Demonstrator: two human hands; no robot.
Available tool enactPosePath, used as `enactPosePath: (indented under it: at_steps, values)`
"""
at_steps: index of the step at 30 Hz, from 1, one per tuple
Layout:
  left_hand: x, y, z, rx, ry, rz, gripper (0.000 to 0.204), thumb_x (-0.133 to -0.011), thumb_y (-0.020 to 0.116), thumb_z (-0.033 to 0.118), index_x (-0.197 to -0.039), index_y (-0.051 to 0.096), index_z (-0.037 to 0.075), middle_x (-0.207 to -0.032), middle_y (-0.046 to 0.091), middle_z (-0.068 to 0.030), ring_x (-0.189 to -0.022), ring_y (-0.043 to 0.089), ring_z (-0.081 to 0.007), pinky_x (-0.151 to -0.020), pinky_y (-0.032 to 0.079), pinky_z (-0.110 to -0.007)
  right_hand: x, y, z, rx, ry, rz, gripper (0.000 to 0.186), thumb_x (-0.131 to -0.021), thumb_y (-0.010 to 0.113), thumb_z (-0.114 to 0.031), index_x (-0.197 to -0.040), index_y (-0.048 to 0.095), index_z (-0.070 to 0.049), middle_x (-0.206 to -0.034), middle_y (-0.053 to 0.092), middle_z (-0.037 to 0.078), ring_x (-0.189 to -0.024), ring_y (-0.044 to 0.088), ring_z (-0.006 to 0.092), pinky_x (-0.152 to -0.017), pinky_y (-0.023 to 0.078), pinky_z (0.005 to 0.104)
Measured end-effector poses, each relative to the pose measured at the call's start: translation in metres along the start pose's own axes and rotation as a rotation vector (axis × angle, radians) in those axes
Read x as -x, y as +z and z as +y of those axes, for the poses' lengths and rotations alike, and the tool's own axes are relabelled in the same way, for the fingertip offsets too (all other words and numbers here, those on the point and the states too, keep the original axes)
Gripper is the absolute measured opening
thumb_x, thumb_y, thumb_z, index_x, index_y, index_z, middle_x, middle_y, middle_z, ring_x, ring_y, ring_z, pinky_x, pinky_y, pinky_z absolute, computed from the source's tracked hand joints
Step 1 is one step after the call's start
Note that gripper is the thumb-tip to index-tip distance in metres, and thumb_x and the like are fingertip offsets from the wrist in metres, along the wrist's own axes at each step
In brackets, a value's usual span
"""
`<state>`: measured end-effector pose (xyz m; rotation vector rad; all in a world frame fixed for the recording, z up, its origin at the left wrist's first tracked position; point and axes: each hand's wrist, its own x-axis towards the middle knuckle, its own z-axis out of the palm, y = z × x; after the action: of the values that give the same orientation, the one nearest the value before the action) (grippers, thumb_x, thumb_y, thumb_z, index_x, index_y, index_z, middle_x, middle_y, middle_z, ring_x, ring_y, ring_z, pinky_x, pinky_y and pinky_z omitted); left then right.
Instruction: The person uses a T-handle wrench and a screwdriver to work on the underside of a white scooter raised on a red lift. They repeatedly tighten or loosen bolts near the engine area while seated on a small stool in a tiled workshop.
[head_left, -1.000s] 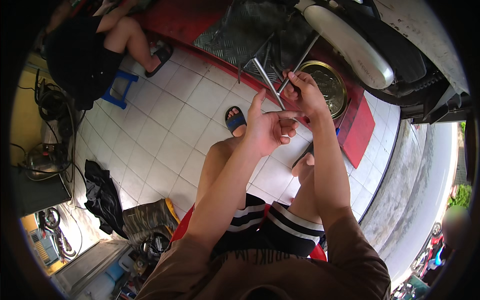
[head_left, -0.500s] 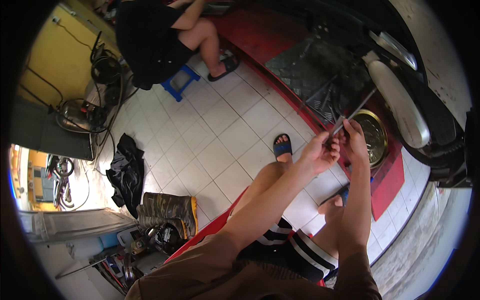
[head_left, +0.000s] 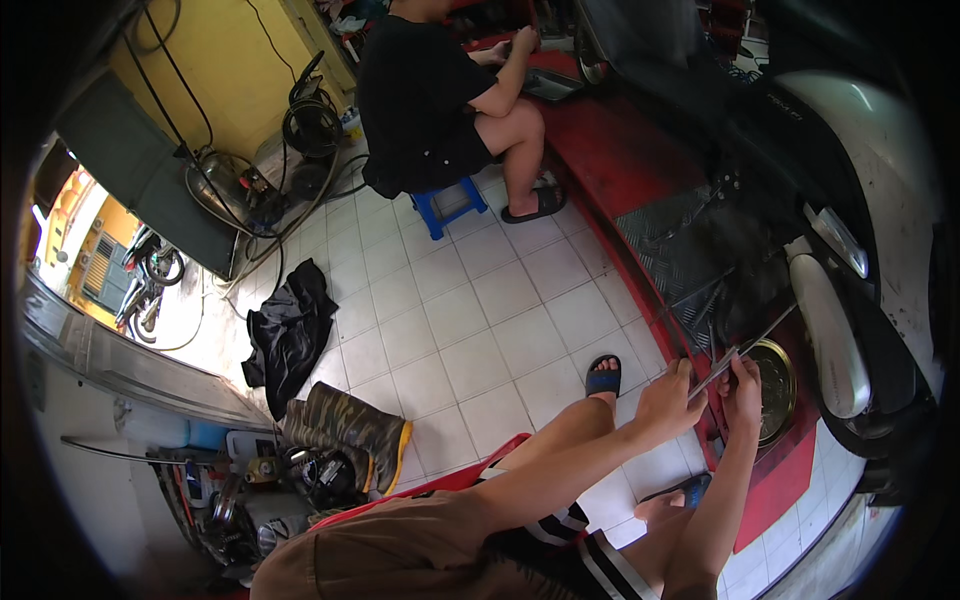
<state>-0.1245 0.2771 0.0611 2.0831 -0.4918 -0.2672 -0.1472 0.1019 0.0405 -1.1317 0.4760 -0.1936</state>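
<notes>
Both of my hands are held out over the edge of a red platform, beside a motor scooter. My left hand is closed around the near end of a slim metal rod. Pinched farther along the same rod is my right hand, its fingertips pressed together. The rod slants up and right toward the scooter's silver exhaust cover; its exact kind is too small to tell. Just beyond my right hand lies a round gold-rimmed pan with small things in it that I cannot make out.
The red platform carries a dark tread plate. A person in black sits on a blue stool. Black cloth and camouflage boots lie on the left, near hoses and a metal tank.
My view has shifted, so the surroundings sit lower and further right. My left hand has turned from showing its curled fingers to showing its back, closed on the rod.
</notes>
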Motion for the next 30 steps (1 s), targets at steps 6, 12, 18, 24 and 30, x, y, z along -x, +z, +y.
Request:
enactPosePath:
  at_steps: [6, 12, 18, 24, 30]
  values:
    - [-0.007, 0.011, 0.004, 0.129, 0.314, 0.121, 0.045, -0.079, 0.063, 0.007, -0.122, 0.052, 0.002, -0.111, 0.054, -0.0161, -0.094, 0.06, -0.0352, -0.076, 0.049, -0.043, -0.002, 0.0, 0.001, -0.039, -0.008, -0.081, 0.014, -0.096, 0.057, -0.018, -0.093, 0.057, -0.004, -0.067, 0.055, 0.002, -0.053, 0.047, 0.008, -0.046, 0.034, 0.0208]
    - [-0.002, 0.024, -0.001, -0.196, 0.688, 0.141, 0.048, -0.063, 0.067, -0.001, -0.111, 0.065, 0.007, -0.119, 0.051, -0.0122, -0.118, 0.046, -0.0311, -0.098, 0.039, -0.043, -0.001, 0.015, 0.001, -0.104, -0.038, 0.005, 0.017, -0.096, 0.055, -0.022, -0.091, 0.056, -0.006, -0.069, 0.052, -0.001, -0.053, 0.045, 0.0071, -0.045, 0.034, 0.0208]
    - [-0.001, 0.01, 0.012, 0.148, 0.777, 0.226, 0.041, -0.067, 0.064, -0.006, -0.107, 0.062, 0.0, -0.118, 0.05, -0.0152, -0.111, 0.05, -0.0335, -0.088, 0.045, -0.041, -0.004, 0.001, 0.001, -0.093, -0.056, -0.069, 0.019, -0.097, 0.055, -0.023, -0.09, 0.056, -0.006, -0.065, 0.049, -0.001, -0.052, 0.043, 0.0065, -0.046, 0.031, 0.02]
    - [-0.004, 0.019, -0.006, 0.597, 0.084, 0.293, 0.03, -0.083, 0.067, 0.004, -0.108, 0.051, 0.0, -0.089, 0.059, -0.0086, -0.076, 0.056, -0.017, -0.065, 0.044, -0.029, 0.005, 0.011, -0.005, -0.092, -0.047, -0.061, 0.019, -0.096, 0.057, -0.022, -0.09, 0.056, -0.005, -0.063, 0.047, -0.002, -0.052, 0.04, 0.0061, -0.047, 0.031, 0.02]
    - [-0.009, 0.04, -0.01, 0.769, 0.112, -0.057, 0.031, -0.09, 0.063, 0.011, -0.118, 0.052, 0.002, -0.083, 0.065, -0.0016, -0.07, 0.06, -0.0065, -0.054, 0.045, -0.022, 0.004, -0.007, -0.002, -0.061, 0.003, 0.044, 0.02, -0.095, 0.058, -0.022, -0.091, 0.058, -0.003, -0.062, 0.05, 0.0, -0.051, 0.044, 0.0077, -0.047, 0.033, 0.0214]
